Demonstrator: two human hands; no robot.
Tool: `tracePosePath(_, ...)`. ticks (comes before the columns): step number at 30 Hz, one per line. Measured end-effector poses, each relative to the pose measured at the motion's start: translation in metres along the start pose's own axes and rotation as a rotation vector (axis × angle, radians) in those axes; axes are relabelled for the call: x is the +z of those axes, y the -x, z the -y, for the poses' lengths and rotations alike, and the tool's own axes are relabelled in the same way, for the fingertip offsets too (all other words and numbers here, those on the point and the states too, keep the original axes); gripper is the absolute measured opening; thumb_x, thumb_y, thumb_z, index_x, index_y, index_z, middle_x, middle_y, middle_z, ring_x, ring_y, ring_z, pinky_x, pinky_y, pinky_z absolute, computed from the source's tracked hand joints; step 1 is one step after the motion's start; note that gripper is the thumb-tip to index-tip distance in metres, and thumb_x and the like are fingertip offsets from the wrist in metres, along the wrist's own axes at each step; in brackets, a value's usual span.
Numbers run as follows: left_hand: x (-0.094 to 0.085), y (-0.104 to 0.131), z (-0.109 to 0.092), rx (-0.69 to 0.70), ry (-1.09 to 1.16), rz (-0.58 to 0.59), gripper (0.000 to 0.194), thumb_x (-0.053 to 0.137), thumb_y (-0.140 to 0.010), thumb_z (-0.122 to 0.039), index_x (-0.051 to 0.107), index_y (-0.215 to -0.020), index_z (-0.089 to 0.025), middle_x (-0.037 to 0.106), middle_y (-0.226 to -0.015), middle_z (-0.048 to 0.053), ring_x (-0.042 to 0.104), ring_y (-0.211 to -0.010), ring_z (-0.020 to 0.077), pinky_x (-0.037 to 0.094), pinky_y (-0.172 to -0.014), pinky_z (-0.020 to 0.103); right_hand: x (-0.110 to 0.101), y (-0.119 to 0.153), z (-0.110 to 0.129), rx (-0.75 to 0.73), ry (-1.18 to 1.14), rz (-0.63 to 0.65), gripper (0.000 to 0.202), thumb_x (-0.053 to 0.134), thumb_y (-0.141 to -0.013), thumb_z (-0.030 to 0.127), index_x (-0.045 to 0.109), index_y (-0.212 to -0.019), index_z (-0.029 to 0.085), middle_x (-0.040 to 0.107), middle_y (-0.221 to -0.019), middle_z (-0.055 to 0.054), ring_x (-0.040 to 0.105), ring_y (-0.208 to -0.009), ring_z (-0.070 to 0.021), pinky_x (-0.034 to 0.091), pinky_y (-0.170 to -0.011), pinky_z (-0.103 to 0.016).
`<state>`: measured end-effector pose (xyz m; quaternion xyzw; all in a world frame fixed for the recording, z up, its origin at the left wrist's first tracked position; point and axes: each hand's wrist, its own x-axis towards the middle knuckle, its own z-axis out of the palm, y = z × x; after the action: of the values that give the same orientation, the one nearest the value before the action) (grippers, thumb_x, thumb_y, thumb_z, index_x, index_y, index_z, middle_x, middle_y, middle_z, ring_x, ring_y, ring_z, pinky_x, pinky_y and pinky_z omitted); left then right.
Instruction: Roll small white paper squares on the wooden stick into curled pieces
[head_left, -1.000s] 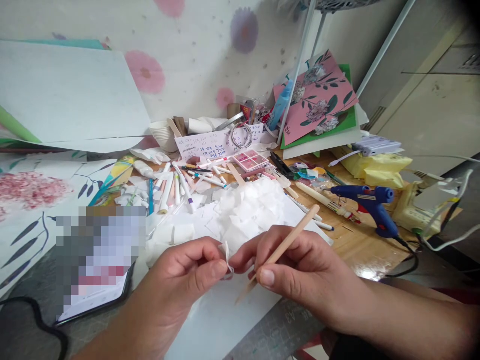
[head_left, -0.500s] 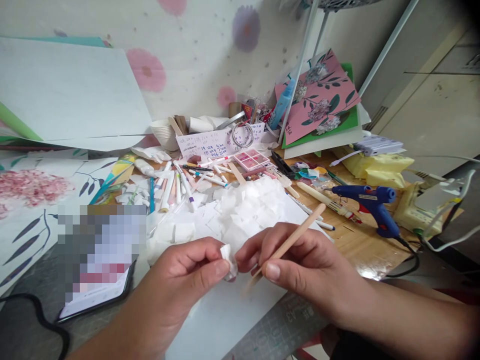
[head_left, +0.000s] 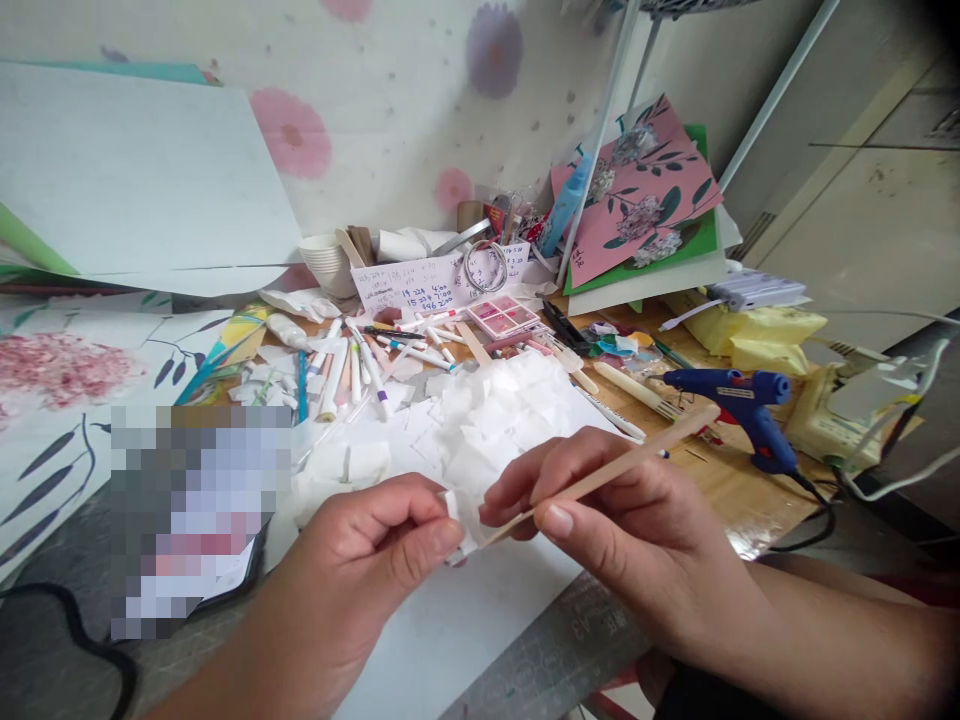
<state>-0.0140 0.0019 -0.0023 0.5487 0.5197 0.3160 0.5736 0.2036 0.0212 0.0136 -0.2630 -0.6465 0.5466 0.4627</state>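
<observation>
My left hand (head_left: 382, 560) pinches a small folded piece of white tissue paper (head_left: 466, 522) between thumb and fingers. In my right hand (head_left: 615, 510) a flat wooden craft stick (head_left: 630, 455) slants down to the left. Its lower tip meets or nearly meets the tissue piece; the exact contact is too small to tell. Beyond both hands lies a loose heap of white tissue squares (head_left: 510, 400). Under the hands a white paper sheet (head_left: 442, 630) covers part of a grey cutting mat (head_left: 547, 640).
A blue hot glue gun (head_left: 739, 400) lies at the right with its cable. Markers (head_left: 367, 365) and paper scraps clutter the back, near a pink palette (head_left: 502, 318). A phone (head_left: 202, 530) rests at the left beside a flower picture (head_left: 67, 370). Pink flower artwork (head_left: 637, 195) leans behind.
The craft stick has tilted flatter, its upper end swinging right and its tip coming up to the tissue piece. My right hand has shifted slightly right. My left hand keeps its pinch.
</observation>
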Motion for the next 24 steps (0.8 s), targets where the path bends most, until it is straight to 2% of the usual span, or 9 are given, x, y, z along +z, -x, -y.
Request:
tracePosePath(3, 0.001, 0.002, 0.001, -0.003, 0.003, -0.009, 0.03, 0.061, -0.089, -0.049, 0.062, -0.072, -0.024, 0.051, -0.07, -0.003, 0.045, -0.073, 0.019, 0.036, -0.065, 0.031, 0.001, 0.0, 0.002, -0.016, 0.046, 0.01, 0.004, 0.06, -0.093, 0.015, 0.061, -0.091, 0.019, 0.07, -0.096, -0.006, 0.07, -0.088, -0.0173, 0.055, -0.077, -0.031)
tracePosePath(8, 0.003, -0.001, -0.001, -0.008, 0.103, 0.001, 0.026, 0.064, -0.087, -0.044, 0.064, -0.072, -0.024, 0.055, -0.07, -0.004, 0.046, -0.073, 0.0184, 0.036, -0.068, 0.031, 0.003, -0.001, 0.001, -0.002, -0.094, 0.047, 0.007, 0.056, -0.096, 0.015, 0.06, -0.092, 0.019, 0.07, -0.099, -0.005, 0.072, -0.092, -0.0153, 0.057, -0.08, -0.028)
tracePosePath(12, 0.005, -0.001, -0.004, -0.069, 0.162, 0.0, 0.022, 0.067, -0.083, -0.04, 0.064, -0.071, -0.022, 0.057, -0.071, -0.003, 0.047, -0.076, 0.0193, 0.037, -0.071, 0.033, 0.004, -0.001, 0.001, -0.004, -0.11, 0.089, 0.008, 0.057, -0.096, 0.014, 0.061, -0.091, 0.018, 0.071, -0.098, -0.005, 0.071, -0.095, -0.0138, 0.057, -0.086, -0.028)
tracePosePath(18, 0.008, 0.0, -0.008, -0.117, 0.196, -0.033, 0.018, 0.067, -0.079, -0.035, 0.062, -0.068, -0.022, 0.058, -0.069, -0.002, 0.046, -0.074, 0.0193, 0.037, -0.07, 0.033, 0.005, 0.0, -0.001, 0.05, -0.146, 0.074, 0.004, 0.057, -0.097, 0.021, 0.059, -0.094, 0.02, 0.072, -0.101, -0.005, 0.07, -0.088, -0.0122, 0.058, -0.073, -0.025)
tracePosePath(24, 0.009, 0.001, -0.011, -0.101, 0.27, -0.017, 0.018, 0.069, -0.076, -0.037, 0.065, -0.068, -0.022, 0.06, -0.07, -0.001, 0.05, -0.075, 0.02, 0.039, -0.072, 0.033, 0.005, -0.001, 0.0, 0.043, -0.136, 0.098, 0.004, 0.056, -0.098, 0.022, 0.058, -0.094, 0.021, 0.073, -0.1, -0.006, 0.07, -0.089, -0.0138, 0.058, -0.074, -0.028)
